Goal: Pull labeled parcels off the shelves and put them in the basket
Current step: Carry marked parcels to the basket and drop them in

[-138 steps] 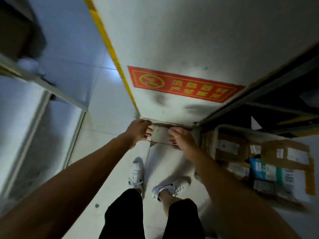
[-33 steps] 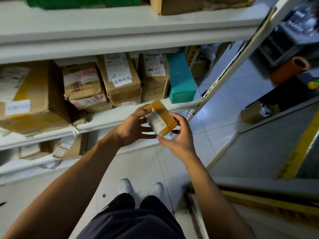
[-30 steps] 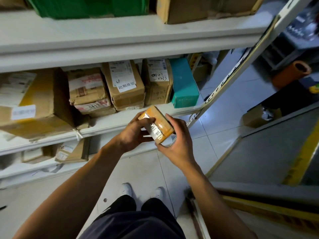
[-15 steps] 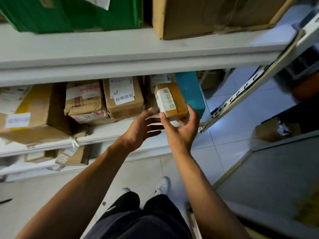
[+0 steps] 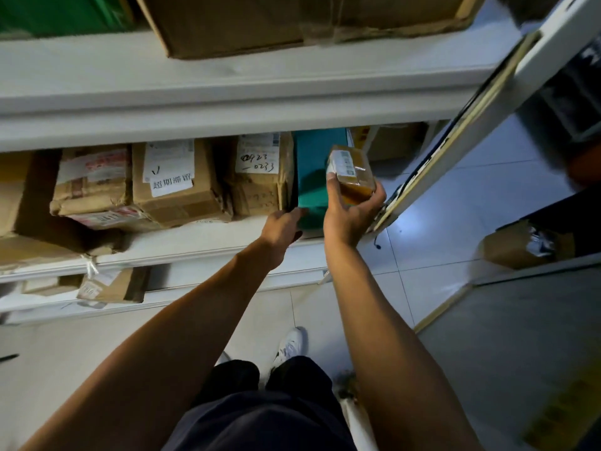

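My right hand [image 5: 349, 211] grips a small orange-brown taped parcel [image 5: 353, 172] with a white label, held up at the right end of the middle shelf [image 5: 182, 240]. My left hand [image 5: 283, 227] reaches to the shelf's front edge, its fingertips touching the lower left corner of a teal box [image 5: 312, 167] that stands there. Whether it grips the box is hidden. Left of the teal box stand labeled cardboard parcels: one with handwritten numbers [image 5: 260, 172], one with a printed slip [image 5: 175, 180], and a crumpled one [image 5: 92, 180]. The basket is out of view.
The upper shelf [image 5: 227, 92] carries a large cardboard box [image 5: 292, 21] and a green box [image 5: 58, 14]. A slanted shelf upright [image 5: 468, 125] stands just right of my right hand. A lower shelf holds small parcels [image 5: 110, 286]. A cardboard box [image 5: 517, 244] lies on the tiled floor at the right.
My right hand alone now holds the small parcel and has carried it up and right toward the shelf end. My left hand let go and moved to the teal box.
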`<action>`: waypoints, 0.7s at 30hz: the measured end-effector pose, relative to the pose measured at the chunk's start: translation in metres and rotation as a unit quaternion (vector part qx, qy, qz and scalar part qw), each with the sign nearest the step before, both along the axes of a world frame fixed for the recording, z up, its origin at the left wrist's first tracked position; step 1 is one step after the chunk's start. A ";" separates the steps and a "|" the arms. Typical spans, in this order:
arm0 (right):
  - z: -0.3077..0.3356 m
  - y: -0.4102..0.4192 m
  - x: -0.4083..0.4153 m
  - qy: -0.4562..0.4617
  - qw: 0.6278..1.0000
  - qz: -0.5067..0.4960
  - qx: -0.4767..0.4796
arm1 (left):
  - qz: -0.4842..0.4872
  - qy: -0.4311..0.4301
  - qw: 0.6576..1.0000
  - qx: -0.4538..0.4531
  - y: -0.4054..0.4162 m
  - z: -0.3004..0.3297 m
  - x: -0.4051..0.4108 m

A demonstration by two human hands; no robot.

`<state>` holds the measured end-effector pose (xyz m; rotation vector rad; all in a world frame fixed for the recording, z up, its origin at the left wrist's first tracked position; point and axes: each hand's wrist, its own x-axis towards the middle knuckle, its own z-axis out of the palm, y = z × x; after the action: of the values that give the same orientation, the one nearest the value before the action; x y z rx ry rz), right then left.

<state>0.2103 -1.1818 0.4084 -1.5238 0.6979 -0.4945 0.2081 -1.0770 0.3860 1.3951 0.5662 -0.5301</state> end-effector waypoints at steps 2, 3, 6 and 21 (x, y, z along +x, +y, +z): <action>-0.001 0.001 0.003 0.012 0.999 -0.016 0.025 | 0.034 0.014 0.999 -0.030 -0.005 0.002 0.003; -0.001 0.001 0.002 0.020 0.999 -0.017 0.027 | 0.049 0.020 0.998 -0.043 -0.007 0.003 0.003; -0.002 0.002 -0.009 0.049 0.999 -0.009 -0.016 | 0.064 0.024 0.996 -0.052 -0.007 0.002 0.003; 0.004 -0.008 -0.004 0.091 0.975 0.052 -0.195 | -0.060 0.139 0.984 -0.090 0.025 -0.012 -0.068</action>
<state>0.2059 -1.1900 0.4124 -1.9838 0.6819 -0.4323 0.1397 -1.0520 0.3735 1.1949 0.6431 -0.8624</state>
